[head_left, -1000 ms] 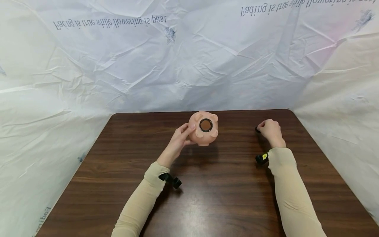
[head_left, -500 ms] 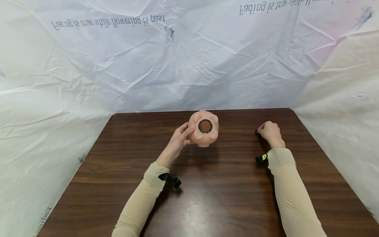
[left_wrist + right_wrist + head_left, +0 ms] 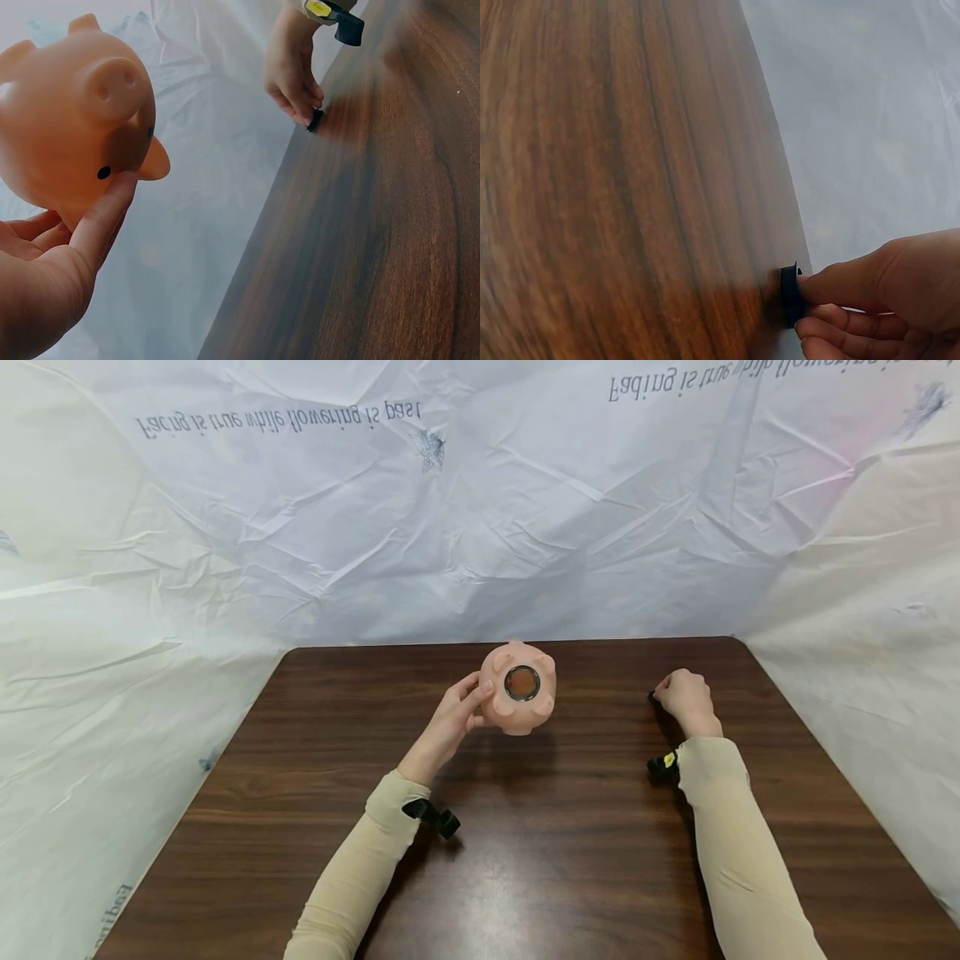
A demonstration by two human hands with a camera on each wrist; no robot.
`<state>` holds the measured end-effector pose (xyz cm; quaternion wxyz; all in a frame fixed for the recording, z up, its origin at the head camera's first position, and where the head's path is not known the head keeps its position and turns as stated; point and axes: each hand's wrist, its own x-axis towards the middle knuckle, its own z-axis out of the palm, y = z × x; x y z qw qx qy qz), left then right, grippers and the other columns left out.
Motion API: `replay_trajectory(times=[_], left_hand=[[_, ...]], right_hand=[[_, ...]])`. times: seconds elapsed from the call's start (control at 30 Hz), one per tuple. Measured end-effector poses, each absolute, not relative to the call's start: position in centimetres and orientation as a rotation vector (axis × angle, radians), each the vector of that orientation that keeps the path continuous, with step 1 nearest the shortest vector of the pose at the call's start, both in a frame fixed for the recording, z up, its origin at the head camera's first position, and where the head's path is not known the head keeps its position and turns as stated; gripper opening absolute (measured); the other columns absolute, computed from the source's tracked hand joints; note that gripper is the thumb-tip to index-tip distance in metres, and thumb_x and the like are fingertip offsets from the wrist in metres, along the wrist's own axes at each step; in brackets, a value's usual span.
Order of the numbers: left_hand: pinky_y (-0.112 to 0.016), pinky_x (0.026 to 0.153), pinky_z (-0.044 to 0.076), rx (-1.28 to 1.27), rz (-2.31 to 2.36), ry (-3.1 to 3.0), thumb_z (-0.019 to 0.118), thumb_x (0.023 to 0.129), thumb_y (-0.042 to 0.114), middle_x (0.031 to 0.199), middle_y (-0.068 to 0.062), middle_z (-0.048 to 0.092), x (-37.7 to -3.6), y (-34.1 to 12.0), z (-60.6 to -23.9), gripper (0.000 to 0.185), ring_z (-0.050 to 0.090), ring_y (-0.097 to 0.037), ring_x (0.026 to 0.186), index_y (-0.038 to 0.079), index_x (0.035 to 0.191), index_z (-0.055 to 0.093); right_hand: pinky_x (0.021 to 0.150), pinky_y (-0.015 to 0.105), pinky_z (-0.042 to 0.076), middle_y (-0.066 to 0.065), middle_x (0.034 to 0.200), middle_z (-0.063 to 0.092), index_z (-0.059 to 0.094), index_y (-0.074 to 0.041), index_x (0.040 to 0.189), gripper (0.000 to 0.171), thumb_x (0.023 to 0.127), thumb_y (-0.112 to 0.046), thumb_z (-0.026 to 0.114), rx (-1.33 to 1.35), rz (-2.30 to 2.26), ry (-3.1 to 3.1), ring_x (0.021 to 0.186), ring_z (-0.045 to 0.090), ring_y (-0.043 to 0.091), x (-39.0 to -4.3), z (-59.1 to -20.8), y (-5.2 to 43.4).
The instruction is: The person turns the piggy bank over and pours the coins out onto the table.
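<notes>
A pink piggy bank (image 3: 534,717) is held up by my left hand (image 3: 448,720), its underside with four stubby feet and a round, dark-rimmed hole turned toward the head camera. In the left wrist view the snout and black eyes of the piggy bank (image 3: 82,112) show, and the left thumb presses near one eye. Over at the right, my right hand (image 3: 686,697) pinches a small black plug (image 3: 790,297) between thumb and fingers, low at the tabletop. Whether the plug touches the wood I cannot tell.
The dark brown wooden table (image 3: 570,843) has rounded far corners. Wrinkled white sheeting (image 3: 495,527) with printed words hangs behind it and along both sides. A small black camera (image 3: 438,820) is strapped to the left wrist, another camera (image 3: 663,767) to the right.
The piggy bank has tilted slightly in my left hand and shifted a little downward. My right hand has moved slightly nearer, still pinching the black plug.
</notes>
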<state>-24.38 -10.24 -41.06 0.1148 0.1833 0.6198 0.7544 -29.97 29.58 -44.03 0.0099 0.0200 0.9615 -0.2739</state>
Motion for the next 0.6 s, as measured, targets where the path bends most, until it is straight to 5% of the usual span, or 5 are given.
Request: replay_trajectory(times=[0.6], left_hand=[[-0.035, 0.081, 0.057, 0.556, 2.214, 1.814, 0.072, 0.085, 0.063, 0.138, -0.014, 0.053, -24.32, -10.32, -41.14, 0.087, 0.06, -0.023, 0.112, 0.009, 0.148, 0.047]], right_hand=[[0.05, 0.036, 0.045, 0.027, 0.096, 0.068, 0.072, 0.008, 0.096, 0.026, 0.101, -0.009, 0.053, 0.071, -0.874, 3.108, 0.06, 0.059, 0.029, -29.78, -43.31, 28.98]])
